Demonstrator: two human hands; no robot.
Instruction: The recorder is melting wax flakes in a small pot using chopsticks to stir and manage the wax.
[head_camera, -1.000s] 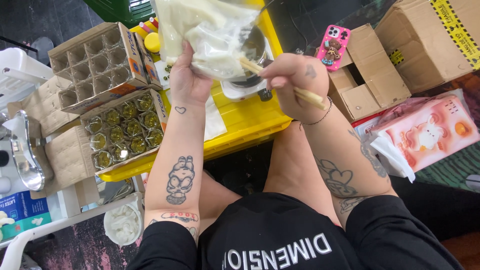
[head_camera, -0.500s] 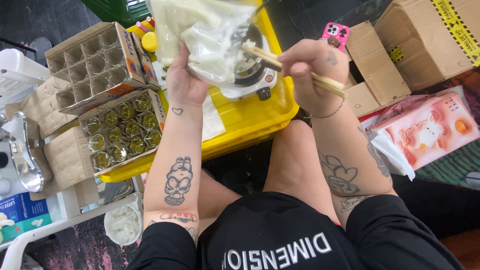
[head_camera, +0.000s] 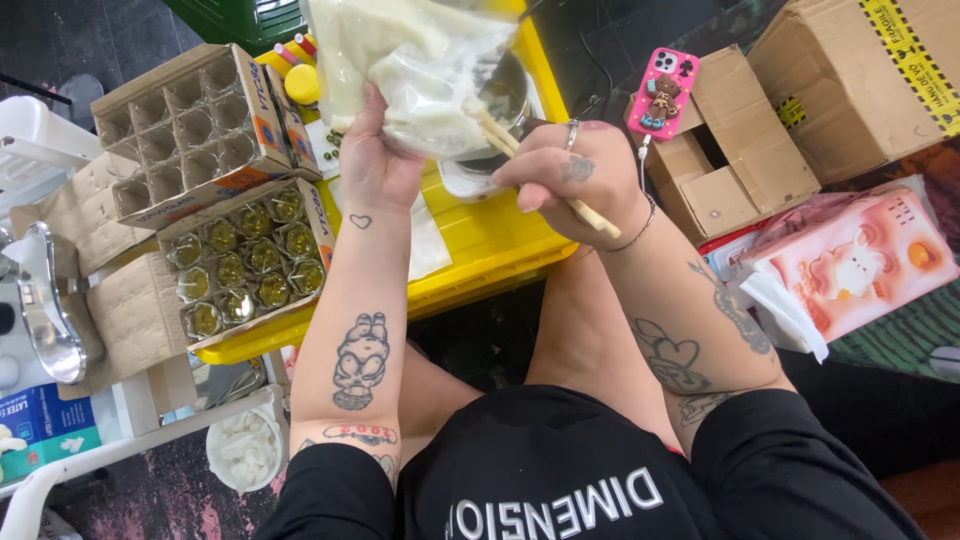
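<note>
— Hands were both up over the yellow tray (head_camera: 500, 250), weren't they?

— Yes. Her left hand (head_camera: 375, 165) was closed around the lower part of a clear plastic bag (head_camera: 410, 60) of pale, creamy stuff, holding it tilted above the small metal pot (head_camera: 510, 92) on its white hotplate (head_camera: 470, 180).

— And the other one?

— Right hand (head_camera: 575, 180) was pinched shut on 2 wooden chopsticks (head_camera: 540, 170). Their long axis ran on a slant, butt ends low and out past her wrist, tips up and in toward the bag's open mouth, right at the pot's rim.

— So which hand was nearer the bag?

— The left, gripping it outright; the right reached it only through the chopstick tips. I couldn't tell whether the tips were inside the bag or just against it.

— Anything else close by?

— A carton of small filled jars (head_camera: 245, 262) sat left of her forearm, an empty divided carton (head_camera: 180, 125) beyond it, and a pink phone (head_camera: 662, 92) on a cardboard box (head_camera: 735, 150) to the right.
</note>
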